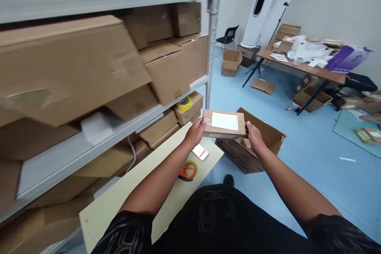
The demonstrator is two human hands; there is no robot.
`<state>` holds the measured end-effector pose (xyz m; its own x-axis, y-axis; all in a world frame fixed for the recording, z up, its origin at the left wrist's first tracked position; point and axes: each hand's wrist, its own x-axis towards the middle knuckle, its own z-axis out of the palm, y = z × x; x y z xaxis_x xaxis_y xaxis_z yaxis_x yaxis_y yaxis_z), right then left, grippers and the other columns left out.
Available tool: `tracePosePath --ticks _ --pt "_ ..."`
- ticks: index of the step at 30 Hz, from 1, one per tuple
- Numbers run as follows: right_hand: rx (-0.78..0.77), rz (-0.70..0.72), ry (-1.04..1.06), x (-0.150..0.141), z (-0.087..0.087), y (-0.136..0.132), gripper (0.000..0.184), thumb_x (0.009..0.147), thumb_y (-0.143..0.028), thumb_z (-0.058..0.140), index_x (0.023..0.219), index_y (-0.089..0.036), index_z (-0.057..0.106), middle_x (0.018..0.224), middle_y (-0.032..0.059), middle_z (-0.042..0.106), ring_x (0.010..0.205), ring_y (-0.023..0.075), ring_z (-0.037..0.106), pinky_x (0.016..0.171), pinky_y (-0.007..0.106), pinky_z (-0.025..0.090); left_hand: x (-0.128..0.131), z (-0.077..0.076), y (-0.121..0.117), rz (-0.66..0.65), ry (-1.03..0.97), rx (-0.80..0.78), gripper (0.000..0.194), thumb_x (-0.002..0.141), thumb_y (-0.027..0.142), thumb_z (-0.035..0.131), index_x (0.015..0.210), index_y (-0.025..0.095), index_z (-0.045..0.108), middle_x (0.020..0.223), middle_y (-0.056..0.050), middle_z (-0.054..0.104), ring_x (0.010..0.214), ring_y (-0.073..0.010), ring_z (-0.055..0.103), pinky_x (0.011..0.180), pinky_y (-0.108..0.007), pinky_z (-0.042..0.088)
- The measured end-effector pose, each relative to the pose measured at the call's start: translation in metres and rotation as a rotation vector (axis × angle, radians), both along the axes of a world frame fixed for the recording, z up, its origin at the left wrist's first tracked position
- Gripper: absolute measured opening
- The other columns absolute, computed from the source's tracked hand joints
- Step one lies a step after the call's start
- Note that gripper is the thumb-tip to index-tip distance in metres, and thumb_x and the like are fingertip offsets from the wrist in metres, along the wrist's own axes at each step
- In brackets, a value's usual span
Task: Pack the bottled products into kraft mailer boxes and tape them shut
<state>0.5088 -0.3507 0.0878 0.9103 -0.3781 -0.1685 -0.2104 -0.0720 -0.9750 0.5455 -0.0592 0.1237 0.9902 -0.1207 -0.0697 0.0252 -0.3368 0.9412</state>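
A small brown cardboard box [208, 131] with a white label [225, 121] on top is held level in front of me. My left hand [195, 130] grips its left end, and my right hand [253, 135] grips the right end. Below and just beyond it stands a large open carton [238, 158] on the floor, partly hidden by the box and my right arm. Under my left forearm, the pale tabletop [166, 158] bears an orange tape dispenser [187, 171] and a white card [200, 151] with a red mark.
Metal shelving [119, 137] full of cardboard boxes runs along my left. A yellow tape roll [184, 103] lies on a box there. Across the blue floor stand a cluttered wooden table [312, 70] and an open carton [230, 65]. Another person's hand [370, 118] shows at far right.
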Motion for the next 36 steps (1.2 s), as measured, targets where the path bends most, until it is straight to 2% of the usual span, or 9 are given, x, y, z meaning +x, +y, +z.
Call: tracePosePath --ticks 4,7,10,14,18,22,26,31,36 --pt "0.037 -0.079 0.036 0.008 -0.017 -0.091 0.066 0.089 -0.074 0.052 0.116 -0.018 0.074 0.106 0.0098 0.077 0.089 0.0279 0.070 0.067 0.034 0.055 0.047 -0.011 -0.098 -0.113 0.033 -0.012 0.053 0.100 0.059 0.047 0.136 0.026 0.066 0.124 -0.005 0.074 0.110 -0.0274 0.067 0.094 -0.036 0.053" --pt "-0.028 -0.143 0.049 0.011 -0.029 -0.154 0.068 0.090 -0.074 0.048 0.120 -0.019 0.073 0.104 0.0094 0.078 0.089 0.0283 0.071 0.069 0.034 0.056 0.075 -0.018 -0.169 -0.171 0.047 0.016 0.051 0.099 0.058 0.047 0.133 0.024 0.068 0.125 -0.005 0.074 0.113 -0.0280 0.067 0.097 -0.037 0.051" --pt "-0.120 -0.199 0.061 0.009 -0.038 -0.205 0.070 0.091 -0.075 0.044 0.119 -0.018 0.074 0.104 0.0100 0.079 0.094 0.0298 0.071 0.075 0.035 0.056 0.095 -0.023 -0.233 -0.260 0.048 0.025 0.049 0.100 0.054 0.047 0.133 0.025 0.067 0.128 -0.004 0.073 0.117 -0.0279 0.066 0.101 -0.037 0.050" --pt "-0.148 -0.289 0.078 0.004 -0.046 -0.250 0.066 0.091 -0.074 0.045 0.114 -0.020 0.076 0.116 0.0101 0.077 0.108 0.0315 0.069 0.086 0.036 0.054 0.115 -0.033 -0.296 -0.341 0.054 0.047 0.048 0.100 0.053 0.048 0.134 0.025 0.067 0.133 -0.004 0.072 0.123 -0.0288 0.064 0.106 -0.038 0.048" --pt "-0.120 -0.348 0.158 -0.001 -0.057 -0.275 0.062 0.093 -0.070 0.044 0.121 -0.023 0.074 0.123 0.0079 0.075 0.113 0.0307 0.067 0.092 0.038 0.053 0.130 -0.050 -0.336 -0.384 0.076 0.075 0.052 0.098 0.058 0.051 0.134 0.024 0.067 0.135 -0.006 0.070 0.128 -0.0303 0.061 0.108 -0.040 0.047" --pt "-0.170 -0.333 0.247 -0.006 -0.072 -0.290 0.056 0.092 -0.065 0.047 0.120 -0.024 0.074 0.120 0.0087 0.075 0.111 0.0304 0.067 0.092 0.039 0.052 0.138 -0.069 -0.354 -0.394 0.159 0.057 0.051 0.099 0.057 0.048 0.133 0.023 0.067 0.136 -0.009 0.070 0.125 -0.0280 0.063 0.107 -0.039 0.048" --pt "-0.242 -0.321 0.377 -0.014 -0.088 -0.299 0.054 0.091 -0.066 0.047 0.112 -0.024 0.074 0.114 0.0090 0.076 0.108 0.0312 0.066 0.090 0.040 0.050 0.137 -0.084 -0.347 -0.338 0.229 0.054 0.051 0.098 0.056 0.048 0.129 0.020 0.067 0.135 -0.012 0.069 0.123 -0.0263 0.064 0.104 -0.038 0.049" --pt "-0.273 -0.254 0.418 -0.016 -0.106 -0.300 0.050 0.089 -0.066 0.049 0.099 -0.024 0.075 0.104 0.0077 0.077 0.101 0.0309 0.067 0.086 0.040 0.049 0.127 -0.091 -0.307 -0.292 0.276 0.025 0.052 0.094 0.061 0.048 0.115 0.020 0.071 0.123 -0.011 0.074 0.116 -0.0267 0.066 0.095 -0.039 0.054" --pt "-0.252 -0.142 0.355 0.017 -0.114 -0.288 0.048 0.086 -0.064 0.053 0.094 -0.022 0.076 0.095 0.0088 0.077 0.094 0.0304 0.068 0.081 0.038 0.051 0.102 -0.088 -0.250 -0.092 0.321 -0.099 0.058 0.090 0.068 0.051 0.111 0.018 0.070 0.121 -0.014 0.074 0.115 -0.0272 0.068 0.091 -0.038 0.056"
